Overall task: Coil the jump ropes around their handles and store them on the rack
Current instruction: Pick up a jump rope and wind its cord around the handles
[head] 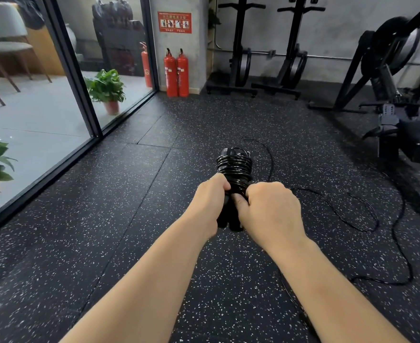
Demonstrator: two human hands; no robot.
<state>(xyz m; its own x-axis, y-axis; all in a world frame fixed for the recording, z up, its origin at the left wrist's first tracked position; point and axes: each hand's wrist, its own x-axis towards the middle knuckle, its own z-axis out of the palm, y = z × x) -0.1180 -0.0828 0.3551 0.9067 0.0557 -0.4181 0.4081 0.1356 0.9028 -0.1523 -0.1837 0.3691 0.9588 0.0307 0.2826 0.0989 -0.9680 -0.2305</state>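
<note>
Hands [241, 206] hide the handles' [228, 222] middles

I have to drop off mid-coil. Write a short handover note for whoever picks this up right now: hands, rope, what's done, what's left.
Left hand: grips the black handles low down.
Right hand: closed against the handles just below the coil, apparently on the rope.
Coil: many turns already wound around the handles' upper part.
Loose rope: trails in loops over the speckled floor to the right.
Left: wind on the loose length, secure the end, carry it to the rack, which is not in view.
</note>
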